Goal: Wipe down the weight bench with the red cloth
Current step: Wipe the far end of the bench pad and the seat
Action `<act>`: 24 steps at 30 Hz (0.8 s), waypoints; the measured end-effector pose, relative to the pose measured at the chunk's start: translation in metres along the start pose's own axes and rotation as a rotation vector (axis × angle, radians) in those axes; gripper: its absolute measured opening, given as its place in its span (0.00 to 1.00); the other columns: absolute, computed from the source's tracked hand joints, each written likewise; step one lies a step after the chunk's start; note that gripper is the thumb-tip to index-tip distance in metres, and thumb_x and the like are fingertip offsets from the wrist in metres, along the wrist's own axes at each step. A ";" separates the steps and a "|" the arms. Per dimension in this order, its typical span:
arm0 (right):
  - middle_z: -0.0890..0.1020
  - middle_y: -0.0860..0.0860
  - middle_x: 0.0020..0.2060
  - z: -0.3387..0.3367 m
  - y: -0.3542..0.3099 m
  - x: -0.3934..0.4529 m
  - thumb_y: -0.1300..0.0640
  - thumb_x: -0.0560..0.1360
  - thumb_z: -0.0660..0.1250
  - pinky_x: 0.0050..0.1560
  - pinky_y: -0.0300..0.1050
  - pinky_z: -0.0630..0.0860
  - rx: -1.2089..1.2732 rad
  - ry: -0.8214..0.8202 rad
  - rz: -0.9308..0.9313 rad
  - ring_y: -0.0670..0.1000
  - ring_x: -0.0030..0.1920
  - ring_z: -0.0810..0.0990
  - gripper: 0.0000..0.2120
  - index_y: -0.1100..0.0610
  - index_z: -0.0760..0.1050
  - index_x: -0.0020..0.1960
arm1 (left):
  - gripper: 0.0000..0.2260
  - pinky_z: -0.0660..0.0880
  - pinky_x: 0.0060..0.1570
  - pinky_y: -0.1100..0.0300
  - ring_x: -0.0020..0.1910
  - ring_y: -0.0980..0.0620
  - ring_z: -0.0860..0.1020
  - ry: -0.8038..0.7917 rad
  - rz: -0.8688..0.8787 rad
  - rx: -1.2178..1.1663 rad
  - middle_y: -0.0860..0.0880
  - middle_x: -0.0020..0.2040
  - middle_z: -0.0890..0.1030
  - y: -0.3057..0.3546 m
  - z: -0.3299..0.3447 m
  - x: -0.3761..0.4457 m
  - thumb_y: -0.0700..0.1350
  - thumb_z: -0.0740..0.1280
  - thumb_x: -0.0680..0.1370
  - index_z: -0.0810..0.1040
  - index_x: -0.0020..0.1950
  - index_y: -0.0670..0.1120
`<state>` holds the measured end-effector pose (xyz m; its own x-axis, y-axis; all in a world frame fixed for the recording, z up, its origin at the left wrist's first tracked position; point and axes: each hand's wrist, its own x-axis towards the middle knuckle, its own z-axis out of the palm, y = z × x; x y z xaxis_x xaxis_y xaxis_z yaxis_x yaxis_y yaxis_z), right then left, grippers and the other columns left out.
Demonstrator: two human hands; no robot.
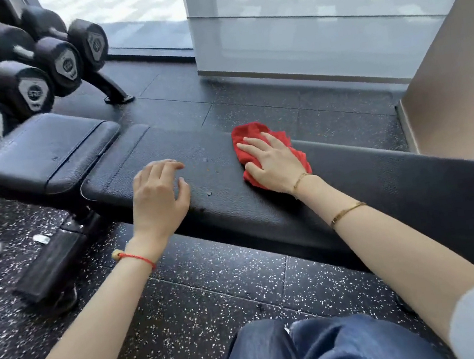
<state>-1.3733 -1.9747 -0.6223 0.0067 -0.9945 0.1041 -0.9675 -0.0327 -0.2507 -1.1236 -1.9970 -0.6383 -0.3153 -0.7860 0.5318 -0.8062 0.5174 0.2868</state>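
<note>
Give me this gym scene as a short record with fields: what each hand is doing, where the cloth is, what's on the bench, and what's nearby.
right hand: pressed flat on the red cloth, fingers straight
left hand: over the near edge of the long pad, fingers loosely curled, holding nothing
red cloth: bunched on the weight bench's far side
weight bench: black, long pad plus a separate seat pad
specks: small bits of dirt between the hands
dumbbells: racked at upper left
</note>
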 end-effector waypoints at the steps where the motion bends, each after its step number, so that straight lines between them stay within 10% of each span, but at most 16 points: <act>1: 0.61 0.47 0.77 0.003 -0.012 0.009 0.49 0.81 0.56 0.78 0.46 0.42 -0.002 -0.010 -0.052 0.55 0.78 0.52 0.25 0.49 0.61 0.77 | 0.13 0.67 0.66 0.47 0.63 0.43 0.76 -0.013 -0.012 0.015 0.46 0.59 0.81 -0.008 0.002 0.004 0.43 0.64 0.76 0.78 0.60 0.44; 7: 0.65 0.47 0.75 0.011 -0.029 -0.005 0.51 0.78 0.61 0.78 0.52 0.47 0.072 -0.097 -0.371 0.56 0.78 0.54 0.25 0.49 0.65 0.75 | 0.17 0.67 0.69 0.44 0.66 0.43 0.74 -0.095 -0.068 0.044 0.46 0.64 0.79 -0.039 0.015 0.036 0.44 0.62 0.77 0.78 0.64 0.44; 16: 0.60 0.46 0.77 0.003 -0.025 0.071 0.49 0.79 0.58 0.78 0.52 0.42 0.043 -0.131 -0.067 0.57 0.78 0.49 0.27 0.48 0.59 0.77 | 0.18 0.64 0.71 0.45 0.69 0.43 0.72 -0.298 -0.075 0.044 0.47 0.67 0.77 -0.050 0.005 0.061 0.45 0.61 0.78 0.77 0.67 0.44; 24: 0.62 0.45 0.76 0.022 -0.075 0.029 0.48 0.78 0.58 0.78 0.52 0.45 0.069 -0.123 -0.298 0.55 0.78 0.52 0.27 0.47 0.61 0.76 | 0.18 0.63 0.73 0.46 0.69 0.45 0.72 -0.269 0.062 0.003 0.49 0.68 0.77 -0.092 0.003 0.047 0.46 0.61 0.78 0.77 0.67 0.45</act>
<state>-1.2947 -2.0030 -0.6219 0.3214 -0.9446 0.0665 -0.8990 -0.3265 -0.2919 -1.0657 -2.0830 -0.6423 -0.4856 -0.8146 0.3171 -0.7824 0.5668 0.2579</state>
